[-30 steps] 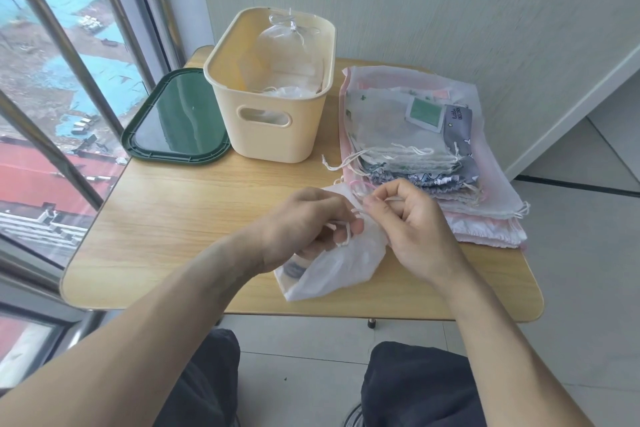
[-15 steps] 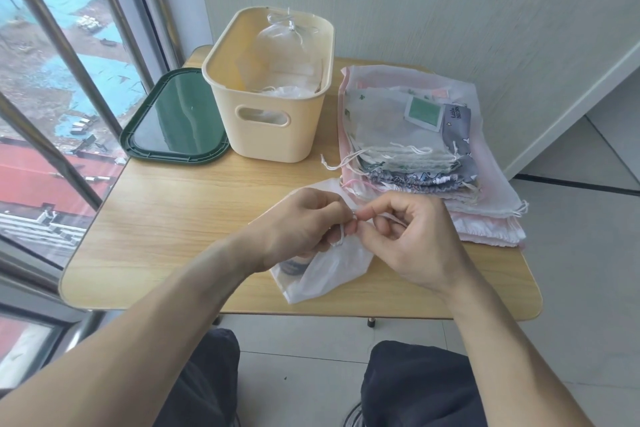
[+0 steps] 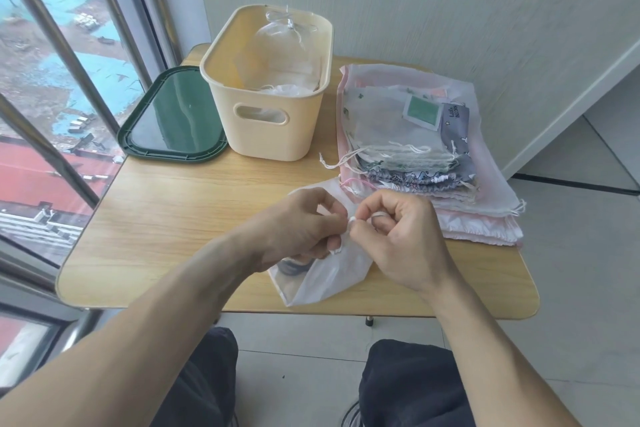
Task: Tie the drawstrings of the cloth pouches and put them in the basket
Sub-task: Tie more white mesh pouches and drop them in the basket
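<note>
My left hand (image 3: 294, 229) and right hand (image 3: 398, 236) pinch a white pouch's (image 3: 325, 277) drawstring (image 3: 350, 219), in front of the cream basket (image 3: 266, 107).

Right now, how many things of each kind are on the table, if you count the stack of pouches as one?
Cream basket: 1
Green lid: 1
Stack of untied pouches: 1
White pouch with both hands, left hand and right hand, at its drawstring: 1
Total: 4
Pouches inside the basket cannot be counted.
</note>
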Tool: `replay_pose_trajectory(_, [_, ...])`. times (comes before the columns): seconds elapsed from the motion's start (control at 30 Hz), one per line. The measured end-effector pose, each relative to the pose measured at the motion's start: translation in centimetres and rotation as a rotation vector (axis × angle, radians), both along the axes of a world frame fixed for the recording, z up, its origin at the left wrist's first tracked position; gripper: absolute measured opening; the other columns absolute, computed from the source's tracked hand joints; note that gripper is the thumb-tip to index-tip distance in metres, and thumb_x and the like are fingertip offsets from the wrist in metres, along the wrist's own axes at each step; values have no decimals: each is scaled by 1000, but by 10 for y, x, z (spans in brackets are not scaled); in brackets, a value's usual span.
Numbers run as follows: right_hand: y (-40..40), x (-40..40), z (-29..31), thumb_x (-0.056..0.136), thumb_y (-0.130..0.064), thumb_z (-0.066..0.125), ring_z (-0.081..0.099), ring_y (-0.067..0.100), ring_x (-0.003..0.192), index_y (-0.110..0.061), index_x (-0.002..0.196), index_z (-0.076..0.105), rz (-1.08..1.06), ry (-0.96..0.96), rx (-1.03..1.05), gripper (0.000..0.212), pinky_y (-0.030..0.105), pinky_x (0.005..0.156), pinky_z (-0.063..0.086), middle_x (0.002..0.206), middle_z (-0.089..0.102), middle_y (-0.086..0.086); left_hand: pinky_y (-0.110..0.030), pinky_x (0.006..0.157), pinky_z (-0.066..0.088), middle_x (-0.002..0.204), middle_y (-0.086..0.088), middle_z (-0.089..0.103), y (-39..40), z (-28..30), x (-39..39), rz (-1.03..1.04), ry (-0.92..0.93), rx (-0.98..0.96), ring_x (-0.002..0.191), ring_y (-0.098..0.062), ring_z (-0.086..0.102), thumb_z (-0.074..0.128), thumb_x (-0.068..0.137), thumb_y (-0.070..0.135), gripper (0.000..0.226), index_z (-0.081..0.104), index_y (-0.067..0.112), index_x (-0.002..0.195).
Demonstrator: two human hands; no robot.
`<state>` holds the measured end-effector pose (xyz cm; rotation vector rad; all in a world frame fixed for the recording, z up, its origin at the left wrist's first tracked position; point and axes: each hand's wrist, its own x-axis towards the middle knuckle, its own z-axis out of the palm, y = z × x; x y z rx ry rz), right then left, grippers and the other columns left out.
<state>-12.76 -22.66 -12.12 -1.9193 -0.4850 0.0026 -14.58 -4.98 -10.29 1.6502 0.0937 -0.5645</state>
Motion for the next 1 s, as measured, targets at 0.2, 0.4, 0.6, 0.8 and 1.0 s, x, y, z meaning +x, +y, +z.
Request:
replay_pose_trajectory(0.2, [1,7,-2,85,-1,75,36,12,39,-5,76,68,-57,76,31,12,14,49,37,46,29,2,-22,48,19,61,-4,36,10,-2,1,-182,-62,-19,52,-13,24,43,105,9,24,56,1,86])
replay_pose_trajectory(0.4, [1,8,-7,89,-33,74,30,30,51,-18,87,66,-35,100,50,17,26,55,35,57,43,26,-16,44,30,70,-7,55,9,-4,3,-35,-58,-89,49,-9,39,59,99,16,16,55,3,91])
replay_pose_trajectory(0.6, [4,7,-3,87,-23,70,44,3,67,-22,81,60,-27,37,-27,11,18,65,36,74,51,-7,-16,41,31,63,-3,59,-4,-8,3,230,-176,-143,42,-8,39,55,101,13,13,48,7,92])
replay_pose_trajectory(0.8, [4,6,3,81,-17,76,46,2,66,-30,76,70,-56,-16,-139,15,11,65,37,98,53,-2,-16,45,34,60,4,63,-5,-18,3,254,-334,-33,43,-6,44,56,101,19,17,46,10,91])
replay_pose_trajectory(1.0, [2,4,2,73,-24,74,43,9,58,-27,69,73,-67,-137,-157,4,14,57,34,93,60,-4,-18,51,38,62,5,63,-6,-20,2,177,-422,72,48,-5,50,57,100,20,21,45,5,92])
